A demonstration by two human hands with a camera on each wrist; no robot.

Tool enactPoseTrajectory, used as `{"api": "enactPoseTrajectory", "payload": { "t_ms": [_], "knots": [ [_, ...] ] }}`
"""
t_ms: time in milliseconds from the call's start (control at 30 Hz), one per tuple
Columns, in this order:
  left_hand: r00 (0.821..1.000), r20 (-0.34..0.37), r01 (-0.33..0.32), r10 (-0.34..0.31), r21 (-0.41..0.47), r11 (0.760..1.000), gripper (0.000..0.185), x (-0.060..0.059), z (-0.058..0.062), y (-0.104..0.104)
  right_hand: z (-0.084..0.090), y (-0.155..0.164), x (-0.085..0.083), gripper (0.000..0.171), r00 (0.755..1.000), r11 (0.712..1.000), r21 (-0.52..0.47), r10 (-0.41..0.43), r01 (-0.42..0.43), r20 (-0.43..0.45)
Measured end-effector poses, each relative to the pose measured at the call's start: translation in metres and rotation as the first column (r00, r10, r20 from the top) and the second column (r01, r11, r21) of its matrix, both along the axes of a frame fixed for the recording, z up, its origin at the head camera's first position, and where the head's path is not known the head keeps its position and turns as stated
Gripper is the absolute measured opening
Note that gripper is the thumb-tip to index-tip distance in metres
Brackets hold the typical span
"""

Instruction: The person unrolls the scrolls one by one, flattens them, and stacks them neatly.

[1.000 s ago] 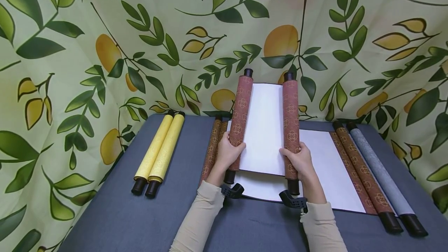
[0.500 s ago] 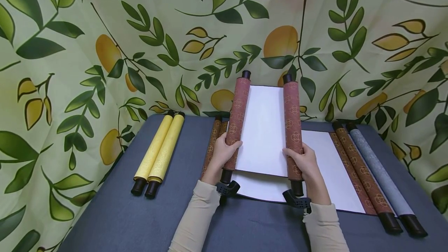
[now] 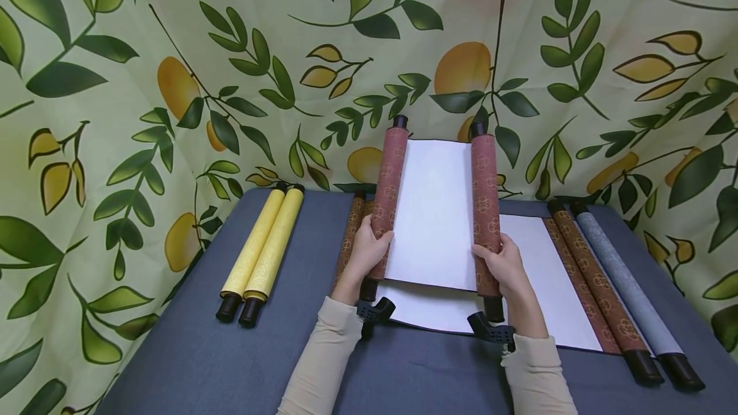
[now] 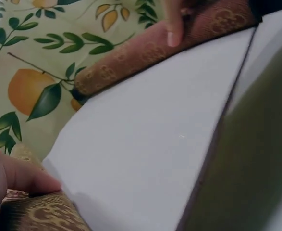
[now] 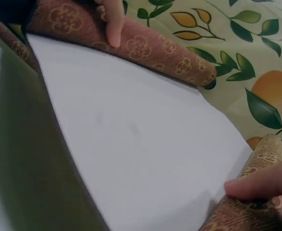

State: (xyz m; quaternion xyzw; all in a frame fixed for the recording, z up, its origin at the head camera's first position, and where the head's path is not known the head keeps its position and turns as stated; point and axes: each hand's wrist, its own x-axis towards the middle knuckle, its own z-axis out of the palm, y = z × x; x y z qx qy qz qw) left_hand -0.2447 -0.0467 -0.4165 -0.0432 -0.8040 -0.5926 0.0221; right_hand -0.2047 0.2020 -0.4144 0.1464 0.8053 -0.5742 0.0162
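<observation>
From the head view we see the whole layout: our left hand (image 3: 369,250) and right hand (image 3: 503,266) hold the red scroll (image 3: 435,213) raised above the table (image 3: 190,357), each hand wrapped round one of its two rollers, white paper stretched between them. Under it an opened scroll (image 3: 548,280) lies flat, with a yellow scroll (image 3: 264,246) to the left and a grey scroll (image 3: 625,287) at the right edge. The left wrist view shows none of those, only the paper close up, our left thumb (image 4: 20,178) pressing the near roller, and the right hand's fingers (image 4: 173,26) curled over the far one. The right wrist view mirrors this: right thumb (image 5: 261,185) on the near roller, left fingers (image 5: 113,21) grasping the far roller, leafy cloth (image 5: 256,53) behind.
</observation>
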Motion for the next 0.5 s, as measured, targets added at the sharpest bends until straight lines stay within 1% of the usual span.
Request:
{"api": "enactPoseTrajectory", "payload": {
  "t_ms": [100,233,367,500],
  "knots": [
    [0.999,-0.031,-0.044,0.043,-0.04,0.998,0.06,0.0003,-0.0011,0.0027,-0.0007,-0.0022,-0.0008,0.068,1.0,1.0,-0.024,0.0,-0.001,-0.012],
    [0.995,-0.034,-0.096,0.094,-0.078,0.992,0.061,0.0001,-0.0032,0.0047,-0.0026,-0.003,-0.002,0.063,1.0,1.0,-0.02,-0.015,0.014,-0.024],
    [0.992,-0.042,-0.121,0.119,-0.067,0.99,0.061,0.0008,-0.003,0.0054,-0.0036,-0.0043,-0.0026,0.061,0.998,0.999,-0.003,-0.048,0.048,-0.035],
    [0.991,-0.059,-0.127,0.124,-0.048,0.991,0.06,0.0011,-0.0031,0.0059,-0.0045,-0.0059,-0.0014,0.065,0.997,0.997,0.031,-0.063,0.065,-0.043]
  ]
}}
